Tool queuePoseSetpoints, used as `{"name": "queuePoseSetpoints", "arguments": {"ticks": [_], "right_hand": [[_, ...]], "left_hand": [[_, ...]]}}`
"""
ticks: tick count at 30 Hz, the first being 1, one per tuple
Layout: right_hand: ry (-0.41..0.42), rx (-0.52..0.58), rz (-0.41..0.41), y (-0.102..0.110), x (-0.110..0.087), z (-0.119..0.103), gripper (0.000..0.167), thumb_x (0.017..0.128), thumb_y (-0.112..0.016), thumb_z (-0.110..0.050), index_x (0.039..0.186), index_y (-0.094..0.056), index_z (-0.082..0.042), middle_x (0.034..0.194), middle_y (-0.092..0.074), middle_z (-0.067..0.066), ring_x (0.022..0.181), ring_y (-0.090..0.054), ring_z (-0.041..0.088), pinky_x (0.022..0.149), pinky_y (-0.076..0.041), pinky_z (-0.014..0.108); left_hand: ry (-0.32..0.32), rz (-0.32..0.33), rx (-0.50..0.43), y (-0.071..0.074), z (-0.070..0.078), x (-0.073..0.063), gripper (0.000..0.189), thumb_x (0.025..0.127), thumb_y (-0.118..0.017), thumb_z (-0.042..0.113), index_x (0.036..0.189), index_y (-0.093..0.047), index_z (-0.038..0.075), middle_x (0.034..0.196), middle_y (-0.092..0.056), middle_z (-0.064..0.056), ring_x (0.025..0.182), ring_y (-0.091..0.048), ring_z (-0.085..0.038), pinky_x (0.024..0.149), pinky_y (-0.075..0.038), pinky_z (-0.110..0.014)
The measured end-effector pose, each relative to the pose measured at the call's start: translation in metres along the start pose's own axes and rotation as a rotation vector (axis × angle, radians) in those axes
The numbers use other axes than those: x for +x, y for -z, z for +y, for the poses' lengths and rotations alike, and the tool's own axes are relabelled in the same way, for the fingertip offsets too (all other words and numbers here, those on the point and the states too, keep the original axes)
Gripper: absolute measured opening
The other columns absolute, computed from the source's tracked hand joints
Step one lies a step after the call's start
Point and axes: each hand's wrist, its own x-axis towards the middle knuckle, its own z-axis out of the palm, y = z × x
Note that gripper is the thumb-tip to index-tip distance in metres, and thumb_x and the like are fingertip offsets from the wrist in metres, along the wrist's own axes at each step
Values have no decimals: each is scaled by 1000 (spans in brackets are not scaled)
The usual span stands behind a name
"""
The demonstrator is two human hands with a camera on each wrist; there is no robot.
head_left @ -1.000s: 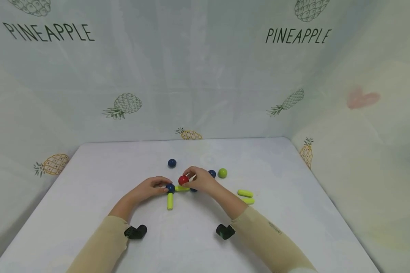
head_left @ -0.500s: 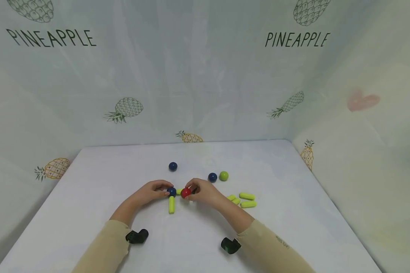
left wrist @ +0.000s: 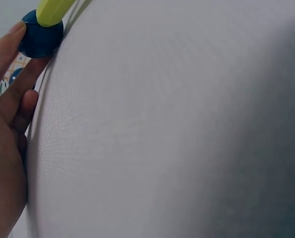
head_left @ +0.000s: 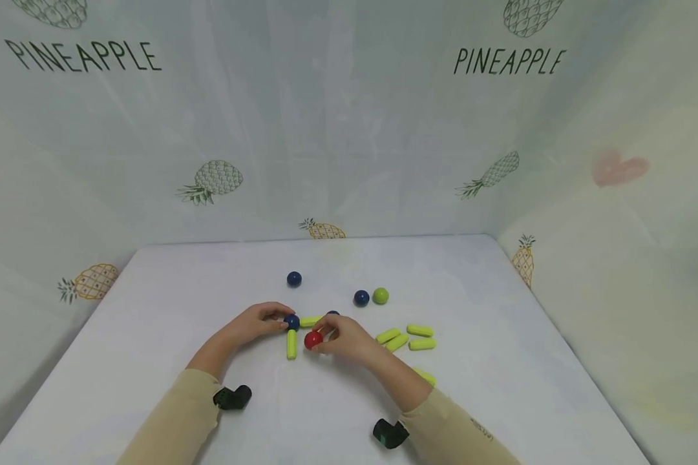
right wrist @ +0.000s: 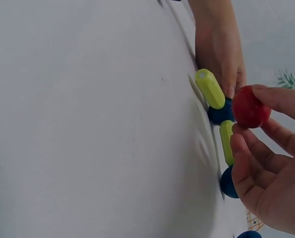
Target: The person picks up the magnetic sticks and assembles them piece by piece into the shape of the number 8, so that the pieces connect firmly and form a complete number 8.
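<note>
My left hand (head_left: pixel 263 320) pinches a dark blue ball (head_left: pixel 292 321) between thumb and fingers, low at the tabletop. From that ball one yellow-green rod (head_left: pixel 291 345) points toward me, and a second yellow-green rod (head_left: pixel 310 321) runs right to another blue ball (right wrist: pixel 229 181), mostly hidden behind my right hand in the head view. With thumb and fingertips my right hand (head_left: pixel 344 338) holds a red ball (head_left: pixel 313 340), raised near the joined pieces. In the right wrist view the red ball (right wrist: pixel 251 106) overlaps the blue ball that my left hand grips.
Behind the hands lie a loose blue ball (head_left: pixel 294 279), another blue ball (head_left: pixel 361 298) and a green ball (head_left: pixel 380 296). Several yellow-green rods (head_left: pixel 421 344) are spread to the right, one (head_left: pixel 424 376) partly covered by my right forearm. A pineapple-print cloth (head_left: pixel 349 129) hangs behind the table.
My right hand has brought the red ball down toward me, from behind the sideways rod to in front of it. My left hand stays on the blue ball.
</note>
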Motion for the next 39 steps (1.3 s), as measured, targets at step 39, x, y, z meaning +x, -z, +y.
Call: {"name": "queuePoseSetpoints", "arguments": {"ticks": [39], "right_hand": [[-71,71,6,-47,-9,0,26,77,-83,-21,96,-66,-14,80,-61,-6,73,-54,12,64,-45,27]], "left_hand": [[-41,-4,-23,2,-6,8,28,92,-69,26,118,-69,16,123,-62,-4,111,-50,-25,100,-35,-50]]}}
